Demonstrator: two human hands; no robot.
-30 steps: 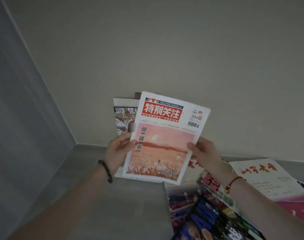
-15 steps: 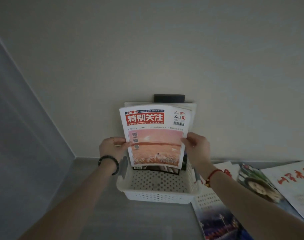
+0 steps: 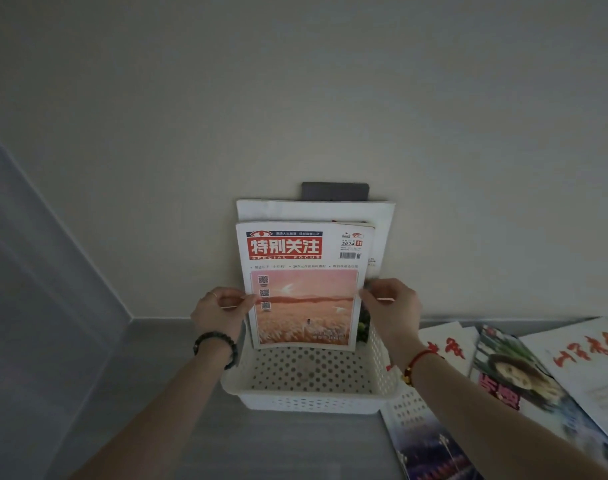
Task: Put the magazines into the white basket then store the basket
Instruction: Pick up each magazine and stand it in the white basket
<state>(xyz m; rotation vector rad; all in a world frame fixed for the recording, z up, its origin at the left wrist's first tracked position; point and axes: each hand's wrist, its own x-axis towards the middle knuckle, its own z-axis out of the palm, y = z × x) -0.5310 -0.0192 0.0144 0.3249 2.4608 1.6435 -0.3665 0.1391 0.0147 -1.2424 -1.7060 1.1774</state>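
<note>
Left hand (image 3: 219, 311) is pinching the left edge of the red-titled magazine (image 3: 302, 289) between thumb and fingertips, the other fingers curled; a dark bead bracelet (image 3: 215, 346) is sitting on that wrist. Right hand (image 3: 392, 306) is pinching the magazine's right edge the same way, with a red cord bracelet (image 3: 418, 362) on its wrist. Between them the magazine is standing upright, cover facing the camera, its lower edge down inside the white basket (image 3: 309, 400). Behind it other magazines (image 3: 382, 216) are standing in the basket, leaning toward the pale wall (image 3: 295, 98), with a dark flat item (image 3: 335, 191) showing above them. The basket, perforated on its walls and floor, is resting on the grey worktop (image 3: 157, 375) close to the wall. To the right, more magazines (image 3: 517, 379) are lying fanned and overlapping on the worktop, one (image 3: 420, 431) reaching up beside the basket's right front corner. A grey side panel (image 3: 36, 289) is closing off the left.
</note>
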